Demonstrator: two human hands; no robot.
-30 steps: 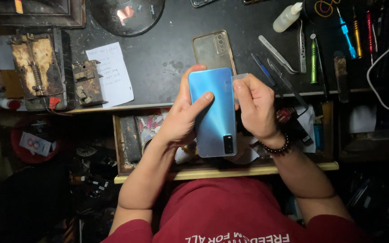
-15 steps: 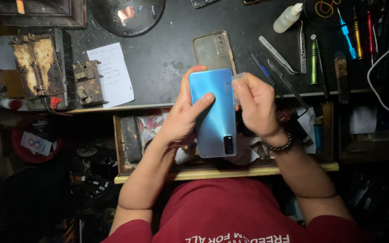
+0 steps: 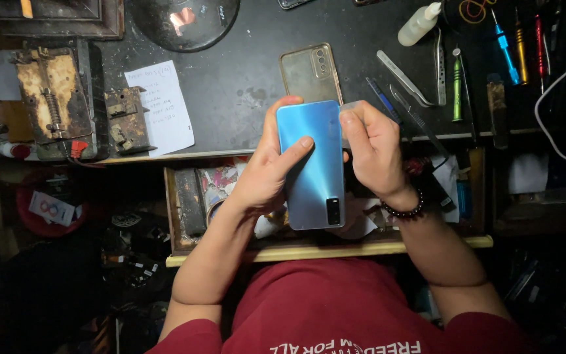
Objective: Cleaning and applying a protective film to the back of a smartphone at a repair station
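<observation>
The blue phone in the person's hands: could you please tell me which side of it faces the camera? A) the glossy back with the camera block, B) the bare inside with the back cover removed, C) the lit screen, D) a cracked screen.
A: the blue phone shows its glossy back with a dark camera block near the lower corner, held between the left hand and the right hand.

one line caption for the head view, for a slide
Left hand holds a blue phone back-up over an open drawer while the right hand works at its edge.
</observation>
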